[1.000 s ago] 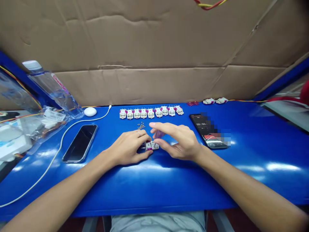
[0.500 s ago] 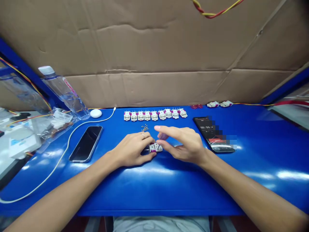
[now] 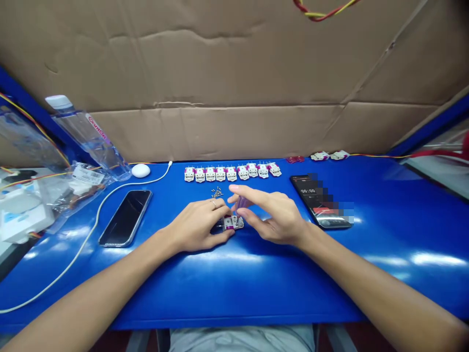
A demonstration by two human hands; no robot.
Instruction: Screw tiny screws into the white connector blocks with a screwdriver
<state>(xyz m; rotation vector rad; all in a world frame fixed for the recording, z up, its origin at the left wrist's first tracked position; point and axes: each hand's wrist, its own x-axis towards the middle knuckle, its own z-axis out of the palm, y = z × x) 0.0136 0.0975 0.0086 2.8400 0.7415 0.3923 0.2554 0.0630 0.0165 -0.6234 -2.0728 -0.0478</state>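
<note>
My left hand (image 3: 200, 222) is closed around a small white-and-purple plastic part with metal pieces (image 3: 233, 223), pinning it against the blue table between thumb and fingers. Right above that part, my right hand (image 3: 273, 215) has its thumb bent toward curled fingers, the index finger stretched forward. A purplish, partly see-through shape shows among those fingers; I cannot make out what it is. Behind my hands lies a small pile of brass-coloured screws (image 3: 217, 193). Farther back, several similar white-and-purple parts (image 3: 231, 173) with upright pins stand in a row.
A dark phone (image 3: 125, 218) lies on the left beside a white cable (image 3: 96, 220) and a white round object (image 3: 140, 170). Another phone (image 3: 311, 195) shows a timer on the right. A plastic bottle (image 3: 90, 134) leans at back left. More white parts (image 3: 319, 156) sit by the cardboard.
My right hand's fingers have come lower and closer over the held part, with the middle finger showing farther left. The left hand keeps its hold. The whole view has shifted slightly.
</note>
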